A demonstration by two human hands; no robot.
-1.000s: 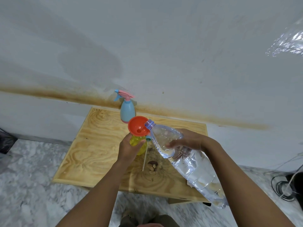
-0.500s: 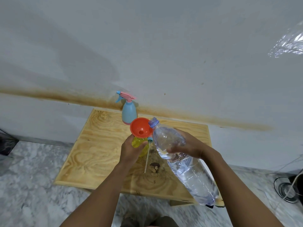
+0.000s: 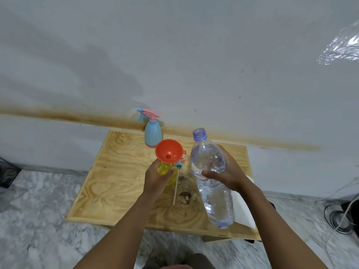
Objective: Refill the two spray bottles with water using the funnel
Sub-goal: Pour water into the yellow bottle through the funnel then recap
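My left hand (image 3: 156, 178) grips the yellow spray bottle (image 3: 165, 168) above the wooden table (image 3: 108, 179). An orange funnel (image 3: 169, 153) sits in the bottle's neck. My right hand (image 3: 226, 171) holds a large clear water bottle (image 3: 212, 181), uncapped and nearly upright, just right of the funnel. Its mouth is apart from the funnel. The yellow bottle's spray head with its white dip tube (image 3: 176, 186) lies on the table beside my left hand. A blue spray bottle (image 3: 153, 133) with a pink trigger stands at the table's back edge.
The table stands against a white wall with a brown stain band. A dark knot (image 3: 185, 197) marks the wood near the tube. White paper (image 3: 245, 206) lies at the table's right. Cables and a dark round object (image 3: 340, 218) lie on the marble floor at right.
The water bottle has swung from tilted over the funnel to nearly upright, its mouth moving up and right away from the funnel. My left hand has kept its hold on the yellow bottle.
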